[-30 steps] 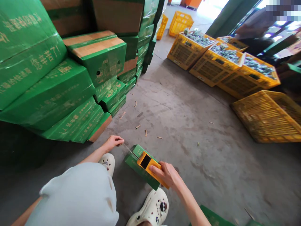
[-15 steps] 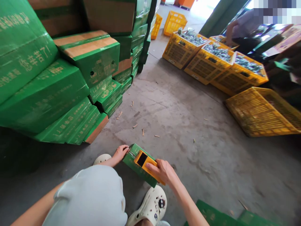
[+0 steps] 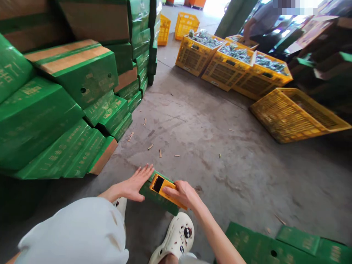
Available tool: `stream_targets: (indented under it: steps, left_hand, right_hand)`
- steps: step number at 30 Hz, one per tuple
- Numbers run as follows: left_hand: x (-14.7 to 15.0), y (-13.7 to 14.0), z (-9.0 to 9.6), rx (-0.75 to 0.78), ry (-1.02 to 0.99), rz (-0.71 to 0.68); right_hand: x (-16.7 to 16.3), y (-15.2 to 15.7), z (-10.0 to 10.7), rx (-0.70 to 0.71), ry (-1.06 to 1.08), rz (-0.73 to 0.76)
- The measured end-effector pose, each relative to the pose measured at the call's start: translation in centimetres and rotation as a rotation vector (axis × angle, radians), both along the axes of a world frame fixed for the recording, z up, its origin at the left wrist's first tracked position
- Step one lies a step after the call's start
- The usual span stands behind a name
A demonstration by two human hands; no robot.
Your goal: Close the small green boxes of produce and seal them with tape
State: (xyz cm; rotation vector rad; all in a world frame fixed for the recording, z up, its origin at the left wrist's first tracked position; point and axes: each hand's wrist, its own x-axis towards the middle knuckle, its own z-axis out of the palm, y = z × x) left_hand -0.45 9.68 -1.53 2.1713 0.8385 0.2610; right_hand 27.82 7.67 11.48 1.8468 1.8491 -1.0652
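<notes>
A small green carton stands on the floor between my feet. My left hand lies over its left end, fingers spread and flat, thumb apart. My right hand is wrapped round a yellow-orange handheld tool with a black window at its far end. That tool rests on or just over the carton's top; its exact kind and its underside are hidden.
Green cartons are stacked high on the left. Yellow crates with greyish-green contents stand ahead, beside a tilted yellow crate. A person bends behind them. More green cartons lie at lower right.
My left hand has gone from curled fingers at the carton's end to spread fingers laid over it. My right hand still holds the yellow tool on the carton. The view has shifted right.
</notes>
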Motion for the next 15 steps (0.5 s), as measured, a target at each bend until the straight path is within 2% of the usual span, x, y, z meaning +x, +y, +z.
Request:
stream_targets:
  steps: [2,5,11,15]
  left_hand:
    - [1.1,-0.3,0.7,0.146,0.113,-0.078]
    - [2.4,-0.1,0.3,0.282,0.150,-0.069]
    - [2.1,1.4,-0.9,0.398,0.076,-0.028]
    - [1.9,-0.2,-0.5,0.447,0.116,-0.079]
  right_hand:
    - [-0.1,0.2,0.2,-0.008,-0.002,0.009]
    - [-0.3,0.3,0.6,-0.020,-0.014,0.020]
    - [0.5,-1.2,0.9,-0.028,0.071,-0.033]
    - [1.5,-2.2,0.7,-0.029,0.054,-0.034]
